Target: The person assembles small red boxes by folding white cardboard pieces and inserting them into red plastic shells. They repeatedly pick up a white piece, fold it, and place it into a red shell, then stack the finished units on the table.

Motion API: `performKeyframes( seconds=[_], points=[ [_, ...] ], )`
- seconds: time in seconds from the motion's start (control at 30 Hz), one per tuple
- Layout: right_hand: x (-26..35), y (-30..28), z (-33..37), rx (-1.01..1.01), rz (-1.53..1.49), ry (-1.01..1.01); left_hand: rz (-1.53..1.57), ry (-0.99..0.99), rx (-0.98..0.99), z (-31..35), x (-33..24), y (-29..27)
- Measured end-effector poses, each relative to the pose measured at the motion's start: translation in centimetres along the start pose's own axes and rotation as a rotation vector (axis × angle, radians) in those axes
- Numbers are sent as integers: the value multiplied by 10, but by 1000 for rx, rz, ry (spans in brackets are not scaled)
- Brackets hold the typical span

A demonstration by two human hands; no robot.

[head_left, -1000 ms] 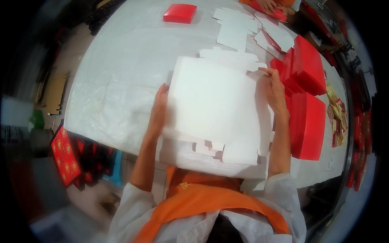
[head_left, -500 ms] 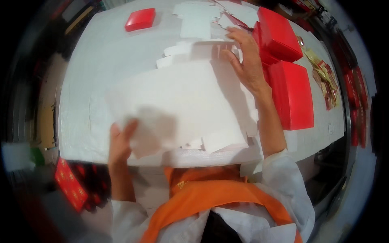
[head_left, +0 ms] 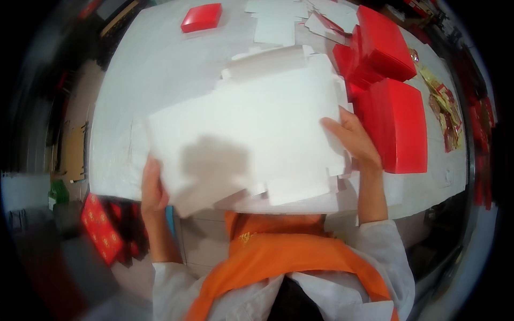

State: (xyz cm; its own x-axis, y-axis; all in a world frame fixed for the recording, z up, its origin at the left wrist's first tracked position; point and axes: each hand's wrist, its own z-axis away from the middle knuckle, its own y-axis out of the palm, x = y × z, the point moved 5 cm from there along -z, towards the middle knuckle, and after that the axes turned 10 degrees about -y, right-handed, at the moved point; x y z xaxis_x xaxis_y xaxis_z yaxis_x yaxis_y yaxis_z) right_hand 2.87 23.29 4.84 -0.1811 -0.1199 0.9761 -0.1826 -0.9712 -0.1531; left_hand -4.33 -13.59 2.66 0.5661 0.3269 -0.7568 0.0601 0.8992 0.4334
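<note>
A large white cardboard box blank (head_left: pixel 267 128), unfolded and notched with small flaps, spans the space between my hands at the table's near side. Its far flap (head_left: pixel 267 61) tilts upward. My left hand (head_left: pixel 153 184) is closed on the blank's left end, which juts past the table edge; its fingertips are partly hidden. At the right edge my right hand (head_left: pixel 356 140) holds the flaps, thumb on the white face and other fingers mostly hidden. A shadow falls across the left part of the blank. What lies beneath the blank is hard to make out.
Red boxes (head_left: pixel 393 125) stand stacked beside my right hand. One red box (head_left: pixel 201 17) lies at the far left of the white table (head_left: pixel 134 96). Flat white blanks (head_left: pixel 276 24) lie at the back, gold-and-red packets (head_left: pixel 441 104) at the right. Below left is a red patterned box (head_left: pixel 99 230).
My right hand has come down from the blank's far side to its right edge and closed on it. My left hand remains at the left end. The view has shifted slightly.
</note>
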Motion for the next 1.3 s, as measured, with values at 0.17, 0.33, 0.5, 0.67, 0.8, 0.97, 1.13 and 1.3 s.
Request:
performKeyframes(
  seconds=[0.17, 0.33, 0.5, 0.67, 0.8, 0.97, 1.13, 1.3],
  points=[
    [-7, -7, 7, 115, 90, -2, -204, 55, 495, 0, 12, 55],
    [-5, -4, 20, 307, 165, 39, -948, 628, 532, -9, 16, 117],
    [-15, 15, 23, 641, 296, -51, -1231, 405, 429, -13, 53, 144],
    [-16, 20, 28, 549, 250, -122, -957, 343, 259, -25, 67, 122],
    [4, 24, 14, 581, 360, -289, -1131, 369, 191, -16, 62, 129],
    [-12, 43, 11, 480, -70, 97, -1111, 293, 217, -21, 65, 126],
    [-21, 53, 13, 488, 180, -162, -1109, 198, 224, -19, 66, 127],
    [-9, 55, 19, 492, 217, -170, -1055, 36, 250, -19, 68, 126]
  ],
)
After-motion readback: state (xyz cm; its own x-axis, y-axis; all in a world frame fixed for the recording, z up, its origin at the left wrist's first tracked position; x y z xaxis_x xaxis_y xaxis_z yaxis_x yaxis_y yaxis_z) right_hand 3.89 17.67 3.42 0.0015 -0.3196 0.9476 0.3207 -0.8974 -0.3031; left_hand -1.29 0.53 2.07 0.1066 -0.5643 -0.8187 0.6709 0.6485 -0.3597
